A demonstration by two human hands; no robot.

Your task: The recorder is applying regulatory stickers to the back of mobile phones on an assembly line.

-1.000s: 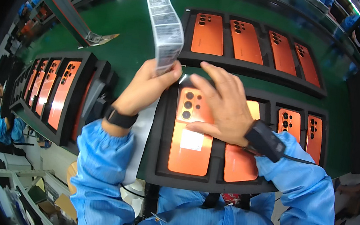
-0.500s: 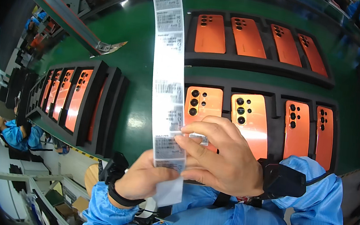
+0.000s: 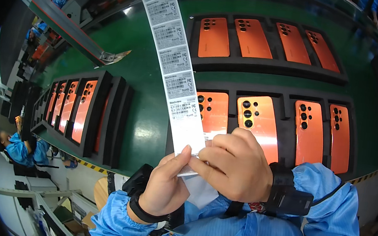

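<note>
A long white strip of printed labels (image 3: 172, 59) slants down from the top edge to my hands, with grey printed labels one after another along it. My left hand (image 3: 166, 183) grips its lower part, thumb pressed on top. Curled in beside it, my right hand (image 3: 241, 169) pinches the strip's right edge near that thumb; its fingertips are partly hidden. A bare white tail of backing (image 3: 200, 191) hangs below both hands. Just beyond my right hand, an orange phone (image 3: 215, 114) lies camera side up, partly covered by the strip and hand.
A near black foam tray (image 3: 290, 102) and a far black foam tray (image 3: 270, 70) hold several orange phones on the green table (image 3: 145, 108). More phones stand in stacked trays (image 3: 116, 118) at left. A metal arm (image 3: 63, 27) reaches over the table; a person in blue (image 3: 20, 144) sits at far left.
The strip has swung leftward at its top and been drawn down through my hands. My left thumb now lies higher beside the right fingers, and my right fingers have curled in more tightly.
</note>
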